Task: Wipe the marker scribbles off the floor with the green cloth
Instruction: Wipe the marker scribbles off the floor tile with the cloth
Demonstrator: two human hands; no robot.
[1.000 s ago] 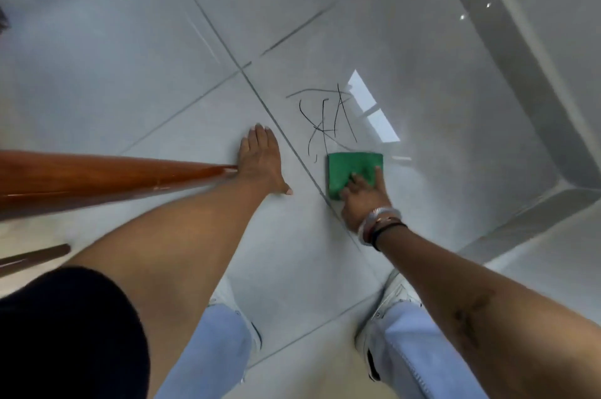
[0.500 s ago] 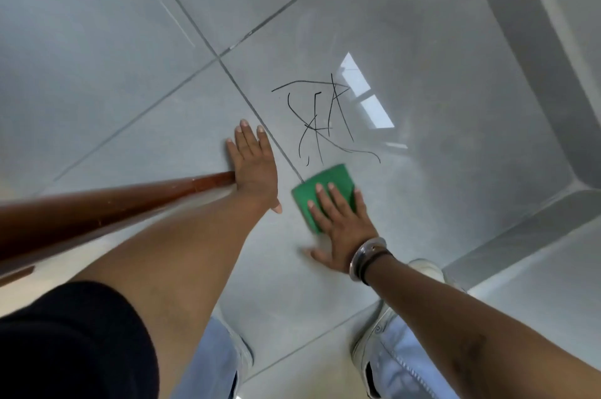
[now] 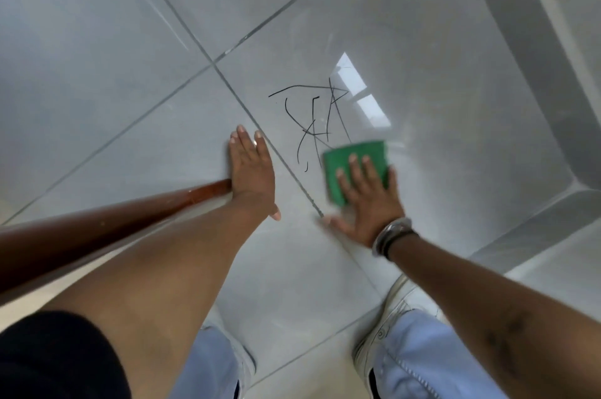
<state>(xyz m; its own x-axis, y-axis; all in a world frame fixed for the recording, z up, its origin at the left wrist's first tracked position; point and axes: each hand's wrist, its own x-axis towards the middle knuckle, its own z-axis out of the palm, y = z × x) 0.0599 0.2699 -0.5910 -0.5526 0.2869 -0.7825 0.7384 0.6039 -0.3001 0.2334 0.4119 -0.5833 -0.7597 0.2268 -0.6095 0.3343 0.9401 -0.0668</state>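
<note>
Black marker scribbles [image 3: 313,120] cross a glossy grey floor tile [image 3: 439,80]. A green cloth [image 3: 353,151] lies flat on the tile at the scribbles' lower right edge, covering their near end. My right hand [image 3: 367,197] presses down on the cloth with fingers spread, slightly blurred by motion; bracelets circle its wrist. My left hand [image 3: 252,169] rests flat on the neighbouring tile, left of the grout line, fingers together, holding nothing.
A brown wooden leg [image 3: 107,223] slants in from the left and meets the floor by my left hand. A raised grey step or skirting [image 3: 553,80] runs along the right. My knees in light blue jeans [image 3: 432,356] are at the bottom.
My right hand has slid the cloth to the right, up against the scribbles' lower right end; the curved tail line there is now covered or gone. My left hand stays planted.
</note>
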